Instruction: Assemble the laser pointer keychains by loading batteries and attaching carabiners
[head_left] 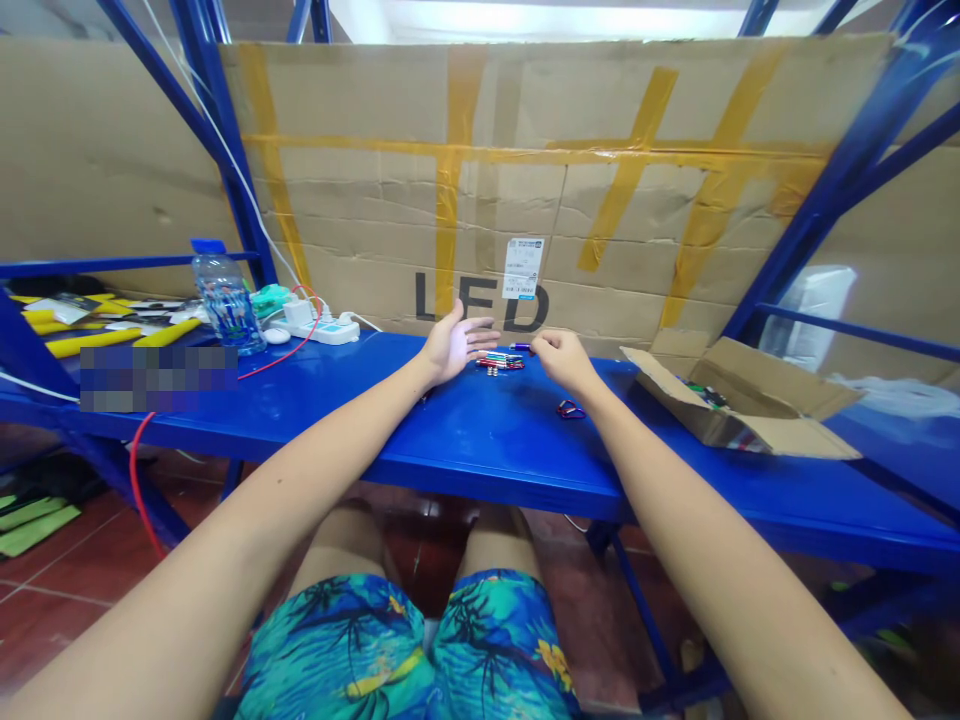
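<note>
My left hand (455, 345) hovers over the blue shelf (480, 440), palm turned inward with the fingers stretched toward a small pile of coloured metal clips (501, 362). It holds nothing. My right hand (562, 358) is curled into a loose fist just right of the pile, and a small purple piece (520, 348) shows at its fingertips. A single red and blue clip (571, 409) lies on the shelf below my right wrist.
An open cardboard box (739, 405) with small parts stands at the right. At the left are a plastic water bottle (228, 303), a white power strip (324, 328) with a red cable and yellow tools. A taped cardboard wall closes the back.
</note>
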